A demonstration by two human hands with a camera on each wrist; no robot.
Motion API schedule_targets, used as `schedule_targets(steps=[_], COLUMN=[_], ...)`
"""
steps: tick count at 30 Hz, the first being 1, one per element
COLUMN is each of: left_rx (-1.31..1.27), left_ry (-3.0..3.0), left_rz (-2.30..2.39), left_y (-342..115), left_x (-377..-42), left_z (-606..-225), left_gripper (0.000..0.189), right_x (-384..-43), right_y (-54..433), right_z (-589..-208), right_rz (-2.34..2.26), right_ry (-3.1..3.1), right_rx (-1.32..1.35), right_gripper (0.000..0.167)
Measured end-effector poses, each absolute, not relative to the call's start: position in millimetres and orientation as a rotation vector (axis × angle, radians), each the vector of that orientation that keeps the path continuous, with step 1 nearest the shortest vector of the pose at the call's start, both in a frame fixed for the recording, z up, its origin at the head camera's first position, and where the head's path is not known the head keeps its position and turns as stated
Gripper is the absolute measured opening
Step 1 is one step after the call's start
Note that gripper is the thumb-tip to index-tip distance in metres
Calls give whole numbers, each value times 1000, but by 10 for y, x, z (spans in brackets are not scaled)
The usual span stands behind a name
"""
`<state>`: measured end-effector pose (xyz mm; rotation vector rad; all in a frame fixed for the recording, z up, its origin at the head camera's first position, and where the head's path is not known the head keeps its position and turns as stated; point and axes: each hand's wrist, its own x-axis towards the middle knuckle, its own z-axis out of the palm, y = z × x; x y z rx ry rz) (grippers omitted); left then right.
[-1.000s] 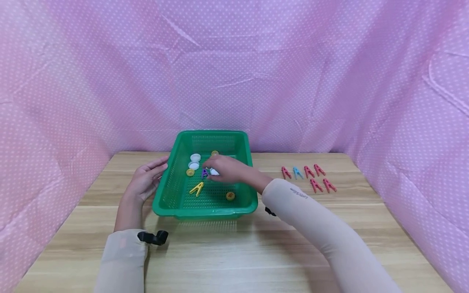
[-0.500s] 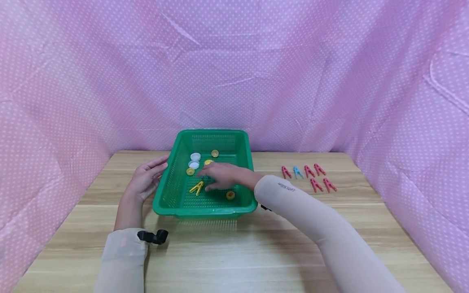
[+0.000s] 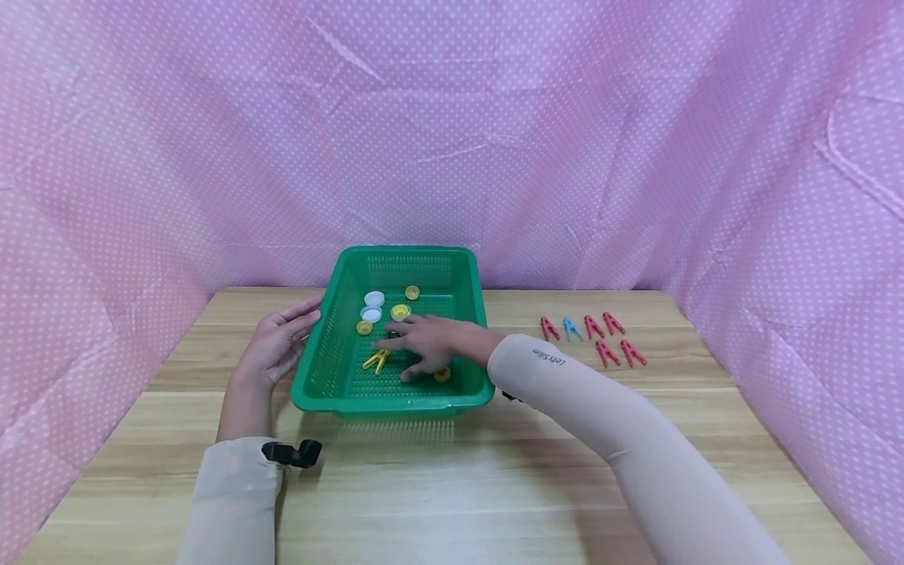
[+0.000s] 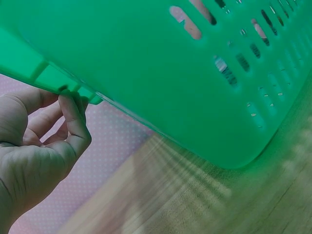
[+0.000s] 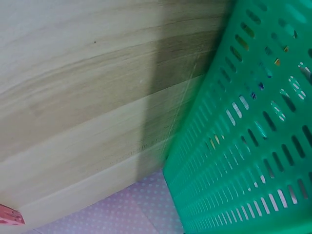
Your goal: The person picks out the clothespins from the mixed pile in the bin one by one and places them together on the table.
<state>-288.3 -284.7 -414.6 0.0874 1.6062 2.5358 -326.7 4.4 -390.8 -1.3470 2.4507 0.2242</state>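
My left hand [image 3: 275,341] holds the left rim of a green plastic basket [image 3: 391,406], its fingertips gathered at the edge in the left wrist view. Inside the basket, my right hand [image 3: 431,341] reaches low with fingers spread. Its fingertips lie right by a yellow clothespin [image 3: 377,360]. White bottle caps [image 3: 371,315] lie beyond them, with a yellow cap [image 3: 400,311] and tan caps [image 3: 413,292] nearby. Another tan cap [image 3: 442,374] sits just under the thumb side of this hand. From the right wrist, the basket wall [image 5: 234,161] hides the hand.
To the right of the basket, red clothespins [image 3: 607,353] and one blue clothespin [image 3: 573,329] lie in two rows on the wooden table [image 3: 424,502]. A pink dotted curtain [image 3: 452,141] hangs behind and along both sides.
My right hand has drawn back toward the near side of the basket and spread its fingers. A purple clothespin seen earlier at its fingertips is now out of sight. My left hand stays put.
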Motion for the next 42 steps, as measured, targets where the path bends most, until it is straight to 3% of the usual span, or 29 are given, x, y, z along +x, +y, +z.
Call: schedule_targets(steps=[12,25,42], left_rx=[59,33,29], left_ry=[1627,1623,1628], left_rz=[2513,2505,2505], left_y=[-2854,-2858,-2851], left_x=[-2875,-2879,-2905], left_z=[-4131,-4125,-4133], left_gripper=[31,32,36], right_x=[-3258,-3292,-3286], right_y=[47,51,54], right_z=[-3924,-3914,-3916], right_rz=[239,126,-3], right_ry=[2408,2468,2381], right_rx=[-1294,-1404,-1532], right_gripper=[78,50,51])
